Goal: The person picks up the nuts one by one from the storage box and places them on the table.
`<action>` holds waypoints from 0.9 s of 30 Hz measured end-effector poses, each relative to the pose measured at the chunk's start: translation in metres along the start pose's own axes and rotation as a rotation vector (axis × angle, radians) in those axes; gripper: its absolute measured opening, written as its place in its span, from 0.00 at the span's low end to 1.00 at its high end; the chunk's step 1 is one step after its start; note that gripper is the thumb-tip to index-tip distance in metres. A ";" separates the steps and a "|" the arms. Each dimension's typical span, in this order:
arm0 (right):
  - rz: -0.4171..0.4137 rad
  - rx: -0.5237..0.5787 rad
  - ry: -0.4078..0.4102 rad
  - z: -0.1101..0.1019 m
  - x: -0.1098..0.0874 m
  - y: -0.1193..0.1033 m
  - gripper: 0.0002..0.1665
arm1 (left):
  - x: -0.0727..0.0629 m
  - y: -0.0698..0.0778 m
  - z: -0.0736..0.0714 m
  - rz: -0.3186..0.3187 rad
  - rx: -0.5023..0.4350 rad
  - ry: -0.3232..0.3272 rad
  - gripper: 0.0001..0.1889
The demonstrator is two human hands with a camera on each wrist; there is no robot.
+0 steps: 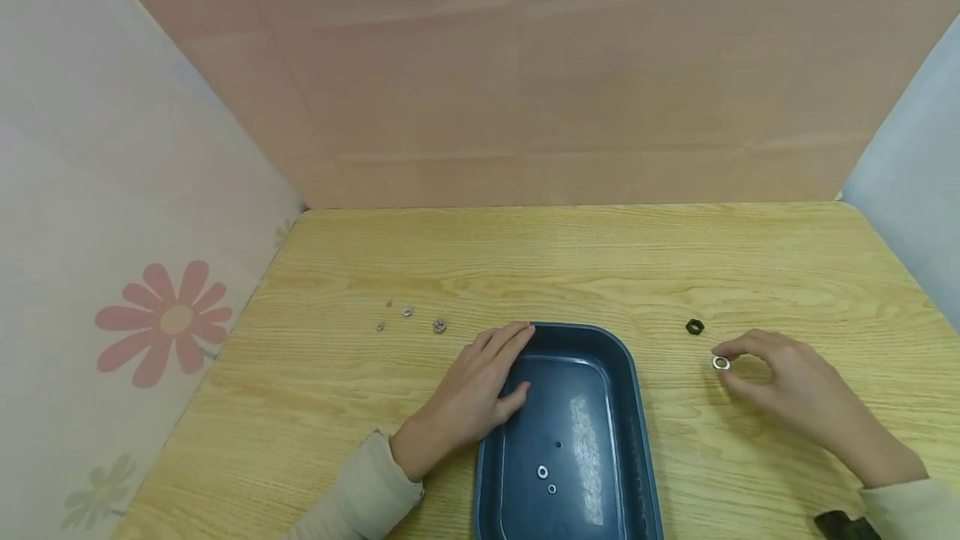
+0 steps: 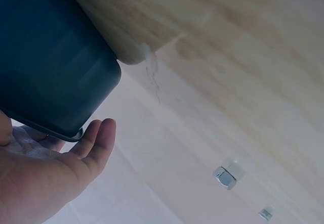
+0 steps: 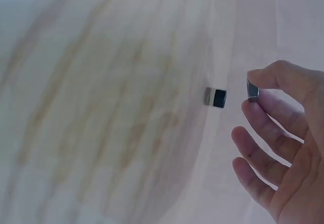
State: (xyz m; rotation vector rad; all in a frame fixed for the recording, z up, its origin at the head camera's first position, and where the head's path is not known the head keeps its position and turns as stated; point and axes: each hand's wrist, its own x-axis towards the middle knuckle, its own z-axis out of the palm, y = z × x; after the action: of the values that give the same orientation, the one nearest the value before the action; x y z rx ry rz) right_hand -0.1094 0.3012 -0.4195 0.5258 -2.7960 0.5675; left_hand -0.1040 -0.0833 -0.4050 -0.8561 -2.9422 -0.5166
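Observation:
A dark blue tray (image 1: pixel 645 457) stands in front of me on the wooden table. My left hand (image 1: pixel 468 390) rests on its left rim, fingers fairly straight near the far corner and the thumb over the inside. Between thumb and index fingertip, my right hand (image 1: pixel 798 390) pinches a silver nut (image 1: pixel 721 362), seen edge-on as a metal nut (image 3: pixel 252 90) in the right wrist view. Just beyond that hand lies a black hex nut (image 1: pixel 694 327). Inside the tray are a silver ring-shaped piece (image 1: pixel 542 472), a smaller one (image 1: pixel 552 489) and a tiny dark piece (image 1: pixel 558 444).
Left of the tray, several small metal pieces lie on the table, among them a larger silver nut (image 1: pixel 439 326) and a smaller nut (image 1: pixel 407 312). A brown paper-like wall (image 1: pixel 570 90) rises behind the table's far edge. A flower-printed wall (image 1: pixel 150 215) borders the left side.

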 end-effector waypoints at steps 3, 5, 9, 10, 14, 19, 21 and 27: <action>0.014 0.005 -0.017 0.001 -0.002 0.005 0.15 | 0.000 0.000 0.000 -0.001 0.003 0.001 0.36; 0.017 0.012 -0.034 0.001 -0.003 0.008 0.15 | 0.000 0.000 0.000 0.000 0.003 0.001 0.36; 0.018 0.020 -0.069 0.002 -0.004 0.011 0.16 | 0.000 0.000 0.001 0.000 0.003 0.001 0.36; 0.018 0.019 -0.076 0.002 -0.004 0.011 0.15 | 0.000 0.000 0.001 -0.001 0.003 0.000 0.36; 0.029 0.025 -0.105 0.002 -0.005 0.013 0.14 | -0.001 0.000 0.000 -0.003 0.003 -0.001 0.36; 0.041 0.025 -0.140 0.004 -0.005 0.014 0.13 | -0.001 0.000 0.000 -0.003 0.002 -0.002 0.36; 0.033 0.012 -0.149 0.005 -0.005 0.015 0.13 | -0.001 0.001 0.000 -0.004 0.002 -0.002 0.36; 0.015 -0.010 -0.172 0.005 -0.002 0.017 0.12 | 0.000 0.001 0.000 -0.006 0.012 -0.004 0.36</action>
State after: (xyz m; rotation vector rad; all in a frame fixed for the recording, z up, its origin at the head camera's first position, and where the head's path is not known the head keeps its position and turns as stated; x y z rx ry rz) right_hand -0.1145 0.3141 -0.4298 0.5774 -2.9656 0.5342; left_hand -0.1033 -0.0827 -0.4043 -0.8490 -2.9493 -0.4979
